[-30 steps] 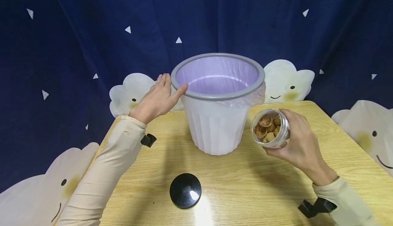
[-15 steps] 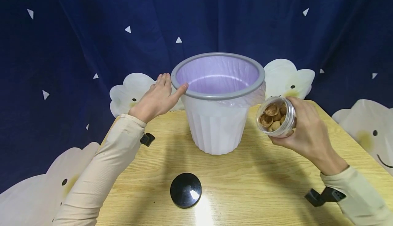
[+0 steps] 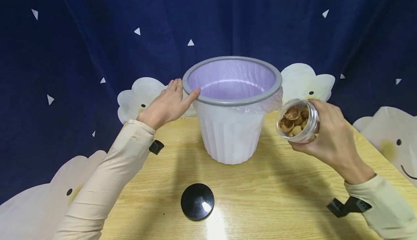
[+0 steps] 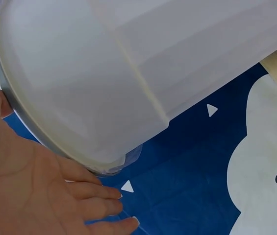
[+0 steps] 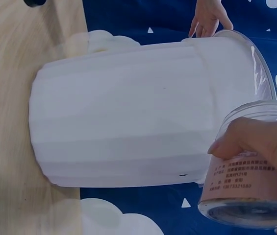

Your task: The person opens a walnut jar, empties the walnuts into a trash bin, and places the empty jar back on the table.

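A white ribbed trash bin stands upright on the table, with a grey rim ring and a translucent bag lining it. My left hand rests against the rim's left side, fingers straight and the thumb laid over the ring. To the right of the bin, my right hand grips a clear plastic jar held above the table, its mouth tilted toward the bin and me. Several brown walnut shells lie inside the lidless jar. A pink label with printed text shows on the jar in the right wrist view.
A round black lid lies on the wooden table, in front of the bin. Behind hangs a dark blue curtain with white triangles and smiling cloud shapes. Each wrist carries a small black camera mount.
My right hand has carried the jar rightward and slightly up, farther from the bin. The left hand stays at the rim, and the bin and lid keep their places.
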`<state>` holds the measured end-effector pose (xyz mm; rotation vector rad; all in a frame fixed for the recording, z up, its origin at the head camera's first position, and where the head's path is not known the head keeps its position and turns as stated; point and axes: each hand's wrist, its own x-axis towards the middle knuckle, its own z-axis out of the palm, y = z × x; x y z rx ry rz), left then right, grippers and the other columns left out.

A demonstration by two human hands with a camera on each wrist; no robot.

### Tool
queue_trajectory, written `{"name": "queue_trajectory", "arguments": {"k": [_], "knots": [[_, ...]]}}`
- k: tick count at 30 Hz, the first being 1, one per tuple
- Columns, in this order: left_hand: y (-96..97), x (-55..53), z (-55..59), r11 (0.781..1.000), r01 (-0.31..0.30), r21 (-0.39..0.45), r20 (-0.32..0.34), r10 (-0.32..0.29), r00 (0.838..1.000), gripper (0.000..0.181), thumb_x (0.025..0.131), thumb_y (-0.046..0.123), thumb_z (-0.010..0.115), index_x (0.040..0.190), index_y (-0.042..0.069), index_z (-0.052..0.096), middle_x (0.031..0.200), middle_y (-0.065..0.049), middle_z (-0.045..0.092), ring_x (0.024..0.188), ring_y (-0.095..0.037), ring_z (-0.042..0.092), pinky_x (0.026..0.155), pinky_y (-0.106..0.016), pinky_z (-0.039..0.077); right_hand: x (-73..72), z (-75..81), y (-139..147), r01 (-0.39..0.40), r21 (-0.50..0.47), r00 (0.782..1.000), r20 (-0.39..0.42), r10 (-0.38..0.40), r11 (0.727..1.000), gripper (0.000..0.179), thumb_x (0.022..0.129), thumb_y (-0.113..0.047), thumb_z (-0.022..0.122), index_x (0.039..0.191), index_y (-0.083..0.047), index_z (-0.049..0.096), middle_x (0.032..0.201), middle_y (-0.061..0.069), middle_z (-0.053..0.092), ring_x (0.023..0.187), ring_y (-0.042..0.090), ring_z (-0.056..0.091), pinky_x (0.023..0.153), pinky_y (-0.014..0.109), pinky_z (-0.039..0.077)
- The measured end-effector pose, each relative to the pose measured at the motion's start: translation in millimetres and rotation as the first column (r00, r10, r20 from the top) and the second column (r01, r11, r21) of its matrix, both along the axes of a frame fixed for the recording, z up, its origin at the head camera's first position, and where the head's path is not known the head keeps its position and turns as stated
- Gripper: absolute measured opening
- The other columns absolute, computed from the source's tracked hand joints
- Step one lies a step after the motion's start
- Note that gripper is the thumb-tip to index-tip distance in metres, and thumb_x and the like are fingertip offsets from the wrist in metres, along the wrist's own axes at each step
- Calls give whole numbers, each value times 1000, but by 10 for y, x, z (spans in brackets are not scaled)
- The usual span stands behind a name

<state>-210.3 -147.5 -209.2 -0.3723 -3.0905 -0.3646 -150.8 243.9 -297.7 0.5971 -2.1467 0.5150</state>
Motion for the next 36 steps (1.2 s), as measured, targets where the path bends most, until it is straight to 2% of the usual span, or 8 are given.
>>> {"name": "queue_trajectory", "arguments": {"k": [8,27,31,36], "knots": [[2,9,13,1000,-2,0,20,2,1000,104,89,76,11,151,-6,1,159,-20,0,147,-28,-3,119,-41,5,-16,114,-3,27,2,999,32,-27,1000,104,44,-41,79,134,1,47,125,24,54,111,45,46,78,67,43],[9,1,11,1000,6,4,33,-6,999,104,89,75,12,150,-8,-1,158,-22,-2,147,-29,-5,119,-40,4,-31,327,18,63,3,998,-12,-63,998,100,45,-41,74,132,0,49,124,22,55,112,45,48,79,70,43],[8,-1,21,1000,8,-1,35,-8,999,104,90,75,12,150,-8,-1,158,-23,-3,146,-30,-5,119,-40,3,-44,386,24,58,4,998,-13,-58,998,101,43,-39,77,133,0,50,126,22,55,113,46,48,82,69,43],[0,-1,39,1000,10,-10,37,-10,999,103,90,75,12,150,-8,-2,158,-23,-4,146,-30,-5,119,-40,3,-57,457,15,83,-1,997,-3,-83,997,105,40,-32,84,134,-2,49,129,20,54,115,44,48,79,73,42]]}}
